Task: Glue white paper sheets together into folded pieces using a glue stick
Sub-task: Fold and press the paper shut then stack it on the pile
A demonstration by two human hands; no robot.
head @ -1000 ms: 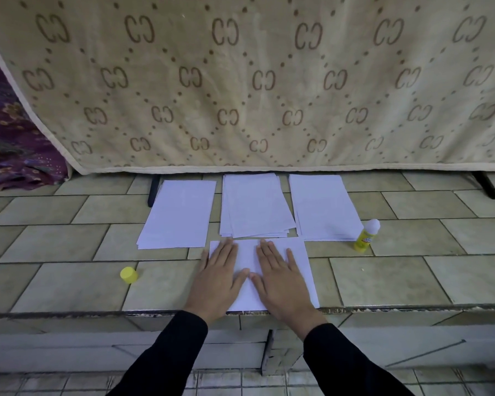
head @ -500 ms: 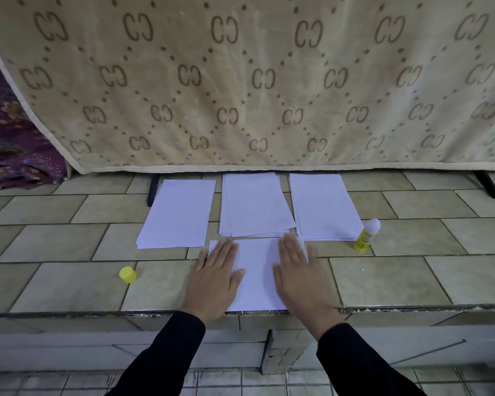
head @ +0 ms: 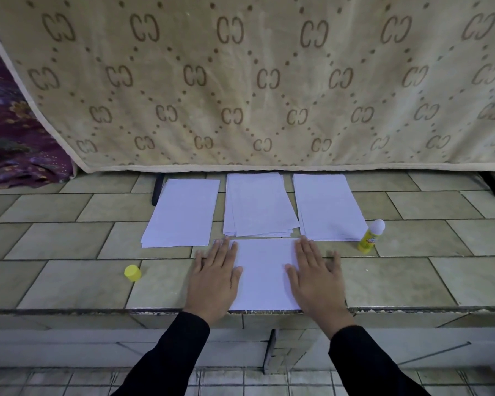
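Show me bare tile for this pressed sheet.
Bare tile lies left of the yellow cap and right of the glue stick. Crowded: the left stack, middle stack and right stack fill the strip behind the left hand and right hand.

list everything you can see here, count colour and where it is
front sheet: 1, white, at the ledge's near edge, under both hands
paper stacks: 3, white, in a row behind the front sheet
glue stick: 1, yellow with white top, upright, right of the right stack
cap: 1, yellow, on a tile left of the hands
tiled ledge: 1, pale green-beige
blanket: 1, beige with brown pattern, hanging behind
purple cloth: 1, far left
black legs: 2, below the blanket's hem
sleeves: 2, black
left hand: flat on the sheet's left edge
right hand: flat on its right edge
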